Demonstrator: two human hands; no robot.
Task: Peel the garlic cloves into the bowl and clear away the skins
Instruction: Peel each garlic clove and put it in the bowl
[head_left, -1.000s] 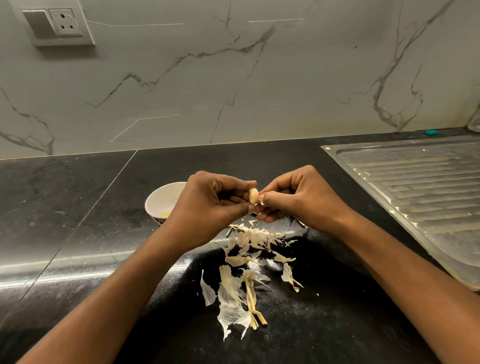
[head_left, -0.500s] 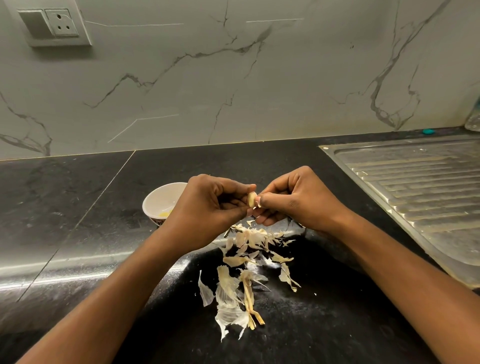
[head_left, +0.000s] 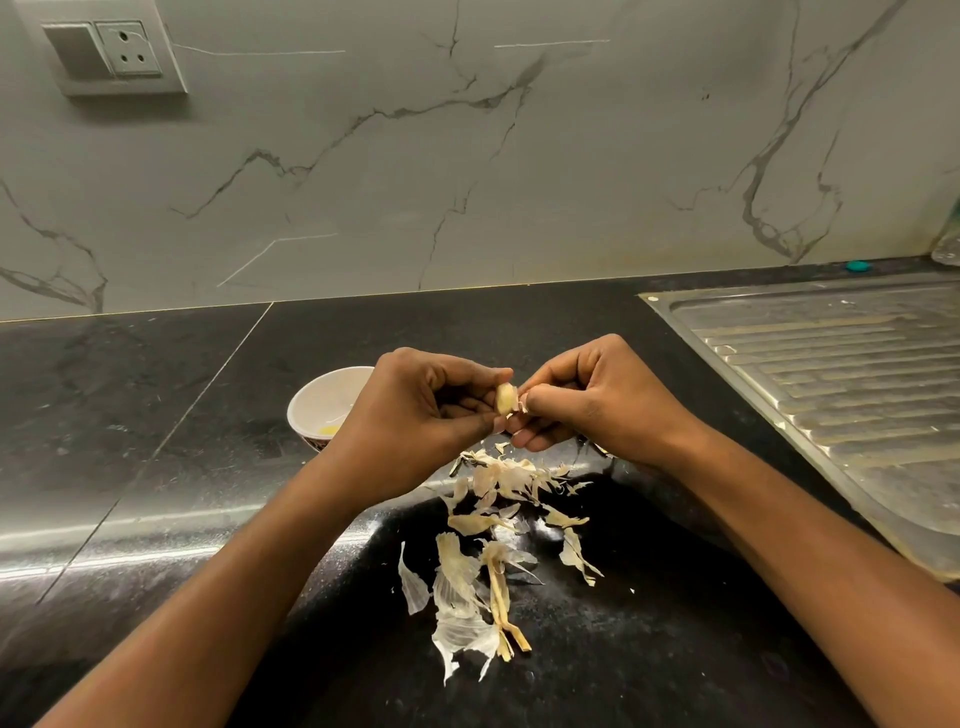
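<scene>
head view shows left hand pinching the garlic clove while right hand nips its skin; better pull slowly above the skins, then drop it in the bowl.

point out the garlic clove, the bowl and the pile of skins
garlic clove (head_left: 505, 399), head view, on its pale middle
bowl (head_left: 323, 397), head view, on its white inner wall
pile of skins (head_left: 493, 475), head view, on a pale flake at its far end
</scene>
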